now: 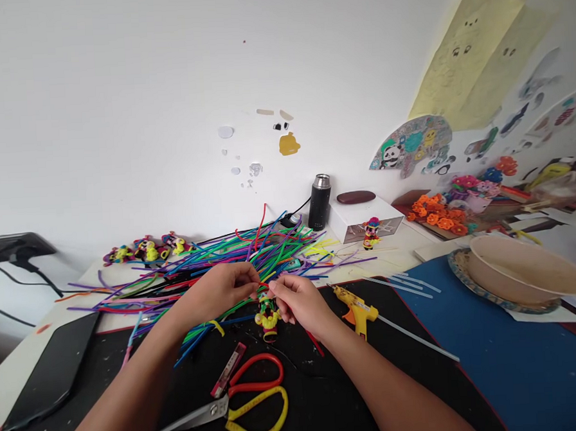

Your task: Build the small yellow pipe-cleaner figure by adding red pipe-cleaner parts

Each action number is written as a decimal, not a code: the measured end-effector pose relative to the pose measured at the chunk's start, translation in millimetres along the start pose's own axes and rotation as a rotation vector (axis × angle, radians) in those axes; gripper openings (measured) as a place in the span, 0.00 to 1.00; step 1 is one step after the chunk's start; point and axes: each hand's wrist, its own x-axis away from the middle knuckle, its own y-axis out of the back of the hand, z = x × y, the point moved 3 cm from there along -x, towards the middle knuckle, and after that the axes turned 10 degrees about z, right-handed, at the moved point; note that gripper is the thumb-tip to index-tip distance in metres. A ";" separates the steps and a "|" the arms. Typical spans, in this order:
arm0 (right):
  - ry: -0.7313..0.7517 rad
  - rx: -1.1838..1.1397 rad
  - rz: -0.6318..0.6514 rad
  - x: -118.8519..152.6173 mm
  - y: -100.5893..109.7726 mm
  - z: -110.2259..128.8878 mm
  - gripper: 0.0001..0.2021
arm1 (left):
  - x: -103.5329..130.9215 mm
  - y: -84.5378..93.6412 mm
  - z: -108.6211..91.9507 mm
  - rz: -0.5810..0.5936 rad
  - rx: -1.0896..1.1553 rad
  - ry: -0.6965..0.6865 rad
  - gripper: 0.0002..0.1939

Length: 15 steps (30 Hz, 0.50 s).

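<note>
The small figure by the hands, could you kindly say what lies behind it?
Behind the small figure lies a heap of coloured pipe cleaners; the left hand and right hand cover part, so that stretch is hidden.

I face a smooth white painted wall (117, 89), dotted near the middle with small pale grey stickers (226, 132) and a flat mustard-yellow cutout (289, 144). Farther right it carries long pale-yellow paper sheets (468, 58) and a colourful fan-shaped paper picture (414, 143) with a panda. Along it runs my flat cream-white counter (16, 365), partly covered by a red-edged black mat (326, 400) and, at right, a matte blue covering (508, 371). The light is soft, dimmer at lower left
</note>
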 end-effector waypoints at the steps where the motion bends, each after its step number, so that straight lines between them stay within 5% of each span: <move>1: 0.000 -0.001 -0.002 0.1 0.1 0.0 0.22 | -0.3 0.1 0.4 -0.005 -0.001 -0.002 0.09; 15: 0.000 -0.028 0.002 1.0 -1.4 1.6 0.24 | 0.3 3.7 -2.4 -0.076 0.032 -0.065 0.09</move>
